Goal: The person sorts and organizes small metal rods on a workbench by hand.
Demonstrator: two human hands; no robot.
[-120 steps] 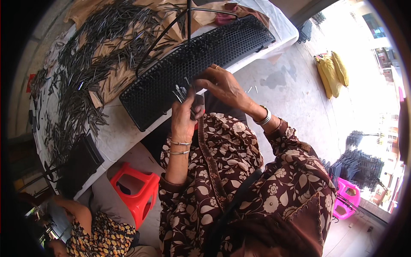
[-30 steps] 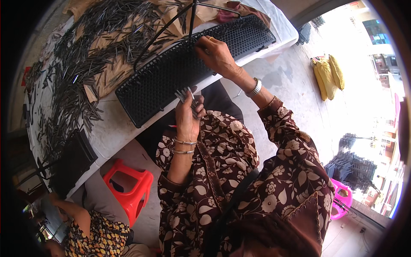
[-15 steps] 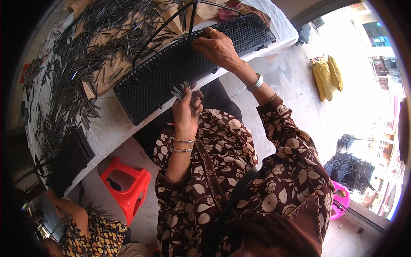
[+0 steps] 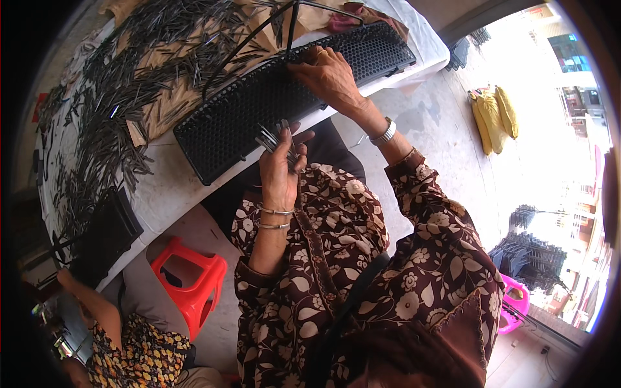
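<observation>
A long black tray (image 4: 223, 132) with a honeycomb of holes lies slantwise along the table's near edge. My right hand (image 4: 333, 79) is over its middle, palm down, fingers bent and closed against the holes; what they pinch, if anything, is hidden. Near the tray's front edge, my left hand (image 4: 278, 171) is closed on a small bunch of thin metal strips (image 4: 268, 140), whose ends stick up past the thumb. Dark rods of a wire frame (image 4: 242, 57) rise behind the tray, one coming down close to my right fingers.
Loose dark strips (image 4: 87, 139) cover the table's left and far side, partly on brown cardboard (image 4: 136, 129). Another black tray (image 4: 107, 242) is at the lower left, beside a person in a flowered top (image 4: 155, 346). A red stool (image 4: 191, 278) stands below. Yellow sacks (image 4: 491, 119) lie at right.
My right hand has shifted slightly, its fingers reaching lower and curling more against the tray. My left hand has turned a little, keeping the strips, with one finger stretched further out.
</observation>
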